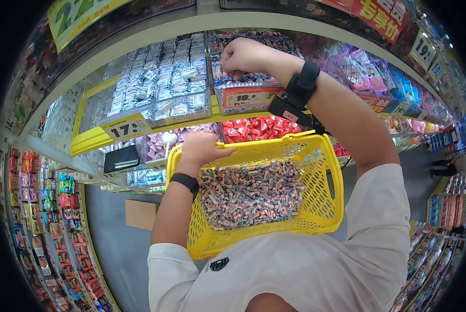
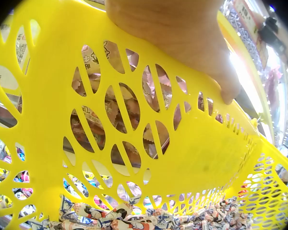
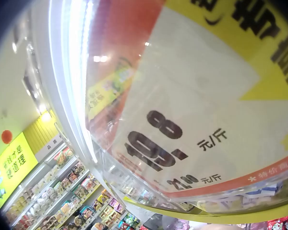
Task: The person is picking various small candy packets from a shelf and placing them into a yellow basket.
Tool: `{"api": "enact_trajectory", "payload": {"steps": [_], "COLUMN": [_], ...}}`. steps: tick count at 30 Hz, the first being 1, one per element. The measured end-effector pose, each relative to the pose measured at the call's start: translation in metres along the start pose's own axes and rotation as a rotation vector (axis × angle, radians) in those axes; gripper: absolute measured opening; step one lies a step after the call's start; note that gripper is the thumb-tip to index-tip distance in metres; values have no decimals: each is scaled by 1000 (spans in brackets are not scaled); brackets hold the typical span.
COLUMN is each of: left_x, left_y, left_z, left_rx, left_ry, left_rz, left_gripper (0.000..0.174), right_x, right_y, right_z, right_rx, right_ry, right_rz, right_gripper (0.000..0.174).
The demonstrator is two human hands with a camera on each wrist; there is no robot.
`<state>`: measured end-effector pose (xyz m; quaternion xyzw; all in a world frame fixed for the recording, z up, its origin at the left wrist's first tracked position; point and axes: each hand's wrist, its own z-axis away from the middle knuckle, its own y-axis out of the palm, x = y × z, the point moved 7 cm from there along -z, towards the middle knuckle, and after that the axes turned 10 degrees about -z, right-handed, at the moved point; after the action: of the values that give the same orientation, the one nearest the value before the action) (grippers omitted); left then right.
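My left hand point(image 1: 200, 148) grips the far left rim of a yellow plastic basket point(image 1: 316, 217), which is held against the front of my body. Many small wrapped candies point(image 1: 251, 195) cover the basket's bottom. In the left wrist view the hand point(image 2: 182, 40) lies over the rim above the basket's slotted wall. Over a clear bin point(image 1: 223, 101) of similar blue-and-white wrapped candies point(image 1: 274, 41), my right hand point(image 1: 246, 56) has its fingers curled downward. Its fingertips are hidden, and I cannot tell whether they hold a candy. A price tag point(image 3: 156, 141) fills much of the right wrist view.
Left of that bin stands another with white-and-blue packets point(image 1: 160, 78). Red packets point(image 1: 259, 129) lie on the shelf below. A black phone-like device point(image 1: 121, 158) sits by the shelf edge. An upper shelf edge point(image 1: 243, 20) runs above my right hand. A cardboard piece point(image 1: 140, 214) is on the floor.
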<state>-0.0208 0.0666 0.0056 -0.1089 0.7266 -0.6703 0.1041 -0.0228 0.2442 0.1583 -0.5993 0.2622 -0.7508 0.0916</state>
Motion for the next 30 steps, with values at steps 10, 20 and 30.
{"api": "enact_trajectory", "payload": {"steps": [10,20,30], "left_x": [4,3,6], "left_y": [3,7,14], "left_z": [1,-2,-5], "left_rx": [-17,86,153], "left_ry": [7,-30,-43], "left_rz": [-3,1,-3], "left_gripper": [67,69,73], "right_x": [34,72,9], "right_y": [-20,-4,78], "right_z": [18,124,185], "right_rx": [-266,-360,25], "right_ry": [-247,-538,-612], "right_rz": [235,305,204], "right_gripper": [21,12,7]}}
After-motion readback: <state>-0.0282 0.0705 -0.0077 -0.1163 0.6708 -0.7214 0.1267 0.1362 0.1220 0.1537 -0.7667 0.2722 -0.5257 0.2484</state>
